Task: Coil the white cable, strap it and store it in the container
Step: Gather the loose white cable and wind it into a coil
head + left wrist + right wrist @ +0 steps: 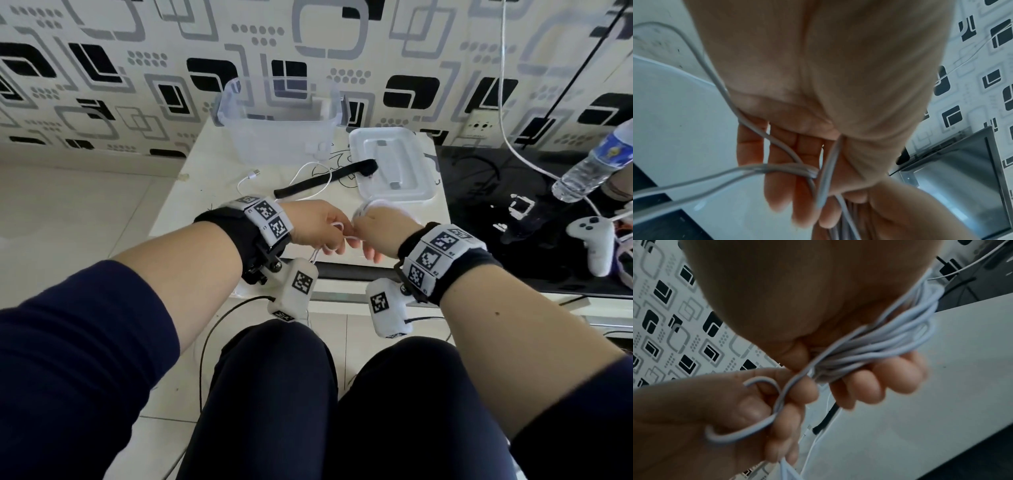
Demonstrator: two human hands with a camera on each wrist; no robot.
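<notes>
Both hands meet above the front edge of the white table [191,192]. My right hand [380,229] grips a bundle of several loops of the white cable [879,344] in its curled fingers. My left hand [318,226] pinches a loose loop of the same cable [764,423] next to the bundle. The cable's free end with a plug [253,174] trails across the table. A black strap [325,180] lies flat behind the hands. The clear container [277,126] stands open at the back, its lid [394,164] beside it on the right.
A patterned wall rises behind the table. On the dark surface at right lie a water bottle [592,161], a white game controller [592,243] and another white wire [507,120]. My knees sit below the table edge, with a black cord on the floor tiles.
</notes>
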